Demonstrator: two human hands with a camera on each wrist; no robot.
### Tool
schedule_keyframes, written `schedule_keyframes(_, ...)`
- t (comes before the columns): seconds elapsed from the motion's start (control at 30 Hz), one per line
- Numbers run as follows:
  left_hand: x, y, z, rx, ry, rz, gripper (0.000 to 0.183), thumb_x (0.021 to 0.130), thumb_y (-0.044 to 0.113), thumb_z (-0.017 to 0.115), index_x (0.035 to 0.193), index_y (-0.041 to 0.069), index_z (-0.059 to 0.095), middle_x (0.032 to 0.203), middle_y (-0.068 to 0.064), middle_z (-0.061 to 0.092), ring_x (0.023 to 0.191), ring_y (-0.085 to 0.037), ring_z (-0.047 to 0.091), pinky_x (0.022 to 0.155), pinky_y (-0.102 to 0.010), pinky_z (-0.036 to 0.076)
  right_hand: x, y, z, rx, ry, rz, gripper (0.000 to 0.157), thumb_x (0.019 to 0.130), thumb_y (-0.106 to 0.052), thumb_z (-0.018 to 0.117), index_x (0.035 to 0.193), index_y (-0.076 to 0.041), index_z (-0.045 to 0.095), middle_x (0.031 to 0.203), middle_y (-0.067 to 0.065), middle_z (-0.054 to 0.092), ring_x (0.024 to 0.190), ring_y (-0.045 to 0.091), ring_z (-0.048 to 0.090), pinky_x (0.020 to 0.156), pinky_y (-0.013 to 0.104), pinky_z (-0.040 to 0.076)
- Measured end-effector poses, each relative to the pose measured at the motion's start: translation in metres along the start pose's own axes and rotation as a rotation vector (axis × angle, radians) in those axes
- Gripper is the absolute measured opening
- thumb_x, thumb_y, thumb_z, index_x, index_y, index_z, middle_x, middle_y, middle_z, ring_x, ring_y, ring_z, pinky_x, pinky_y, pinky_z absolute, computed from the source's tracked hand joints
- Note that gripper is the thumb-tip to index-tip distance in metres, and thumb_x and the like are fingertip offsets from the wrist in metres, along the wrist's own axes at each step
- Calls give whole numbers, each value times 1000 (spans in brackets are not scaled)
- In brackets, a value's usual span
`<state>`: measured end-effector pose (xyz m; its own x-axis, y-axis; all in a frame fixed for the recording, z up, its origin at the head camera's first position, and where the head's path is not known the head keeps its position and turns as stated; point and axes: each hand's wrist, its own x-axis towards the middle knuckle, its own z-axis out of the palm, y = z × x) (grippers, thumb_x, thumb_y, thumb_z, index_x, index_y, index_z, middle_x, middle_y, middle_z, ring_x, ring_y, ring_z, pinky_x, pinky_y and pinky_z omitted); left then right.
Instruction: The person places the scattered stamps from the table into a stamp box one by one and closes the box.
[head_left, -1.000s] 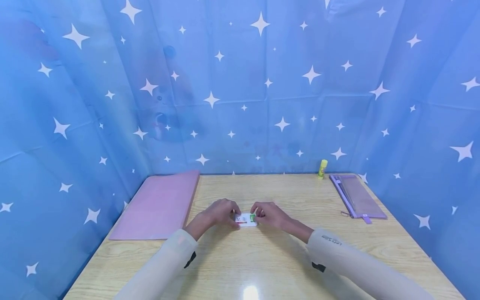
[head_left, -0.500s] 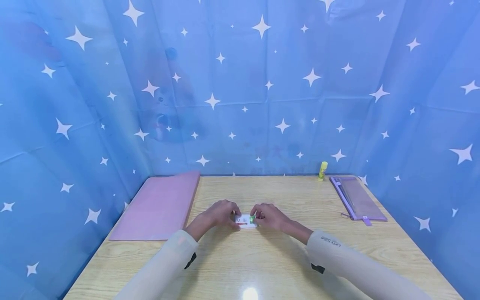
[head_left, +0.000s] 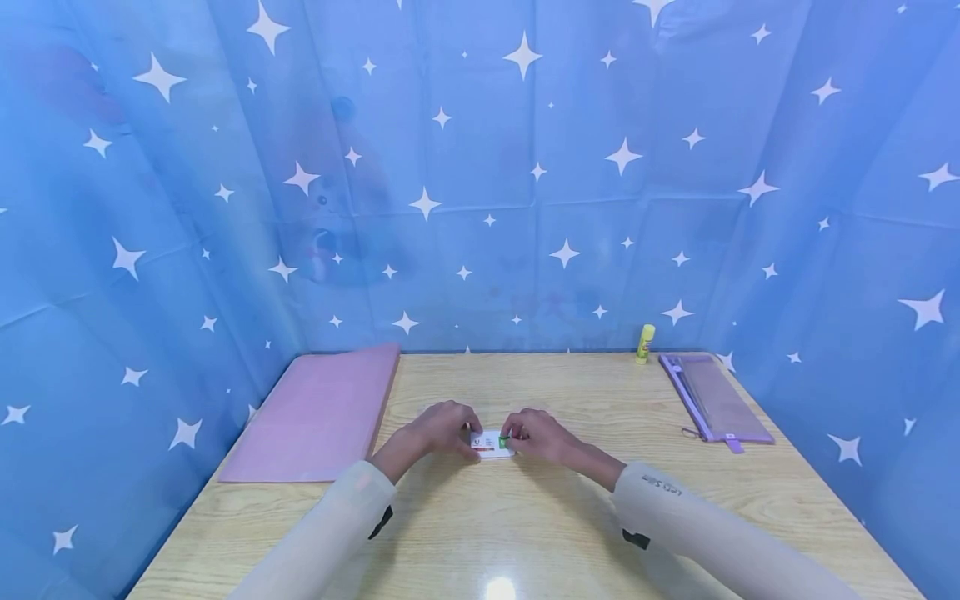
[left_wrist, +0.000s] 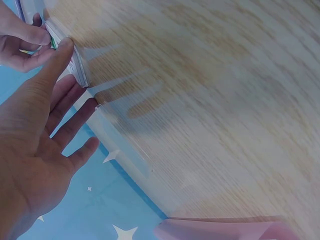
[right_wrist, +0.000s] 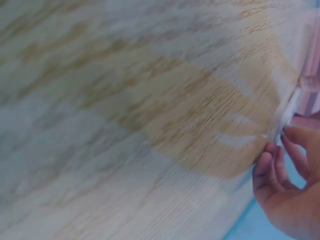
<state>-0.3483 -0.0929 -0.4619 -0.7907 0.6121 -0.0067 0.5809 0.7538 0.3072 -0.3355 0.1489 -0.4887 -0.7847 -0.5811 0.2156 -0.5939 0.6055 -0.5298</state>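
A small white stack of printed cards or sheets (head_left: 488,438) lies flat near the middle of the table; its layered edge shows in the left wrist view. My left hand (head_left: 442,427) grips its left end between thumb and fingers. At the right end, a small green piece (head_left: 503,442) sits on the printed face, and my right hand (head_left: 542,435) pinches it with thumb and forefinger. Whether this green piece is loose or part of the stack, I cannot tell. In the right wrist view the stack is seen almost edge-on, partly hidden by fingers.
A pink folder (head_left: 315,417) lies on the left of the wooden table (head_left: 480,517). Toward the back right stands a yellow glue stick (head_left: 645,343), with a purple zip pouch (head_left: 716,398) beside it. A blue star-patterned curtain (head_left: 480,167) surrounds the table.
Both hands stay at the stack. The green piece under the right fingertips shows slightly lower and looks smaller; the whole head view has shifted slightly.
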Motion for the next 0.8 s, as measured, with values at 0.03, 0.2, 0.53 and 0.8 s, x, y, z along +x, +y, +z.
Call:
schedule_keyframes(0.03, 0, 0, 0, 0, -1, -2, 48, 79, 35, 92, 118, 10, 77, 114, -2, 75, 95, -13, 65, 83, -26, 51, 0, 0, 0, 1, 0, 2, 8, 94, -2, 72, 101, -3, 74, 87, 0, 66, 78, 9, 60, 66, 23, 50)
schedule_keyframes(0.2, -1, 1, -1, 5, 1, 4, 47, 80, 34, 92, 117, 11, 77, 114, -1, 75, 93, -13, 64, 82, -26, 51, -1, -1, 0, 1, 7, -4, 8, 93, -2, 72, 101, -3, 74, 87, 0, 66, 78, 9, 59, 67, 23, 50)
schedule_keyframes(0.53, 0, 0, 1, 9, 7, 3, 47, 79, 35, 92, 117, 11, 77, 113, -1, 75, 92, -12, 63, 83, -26, 51, -2, 1, 2, 0, 12, -20, 8, 94, -3, 71, 102, -3, 73, 87, 0, 65, 76, 7, 57, 66, 22, 49)
schedule_keyframes(0.8, 1, -1, 2, 13, 12, 3, 47, 79, 36, 92, 116, 12, 77, 112, 1, 75, 88, -8, 60, 81, -25, 51, -3, 1, 2, -4, 18, -21, 9, 93, -2, 71, 102, -3, 73, 87, 0, 63, 76, 7, 56, 66, 22, 49)
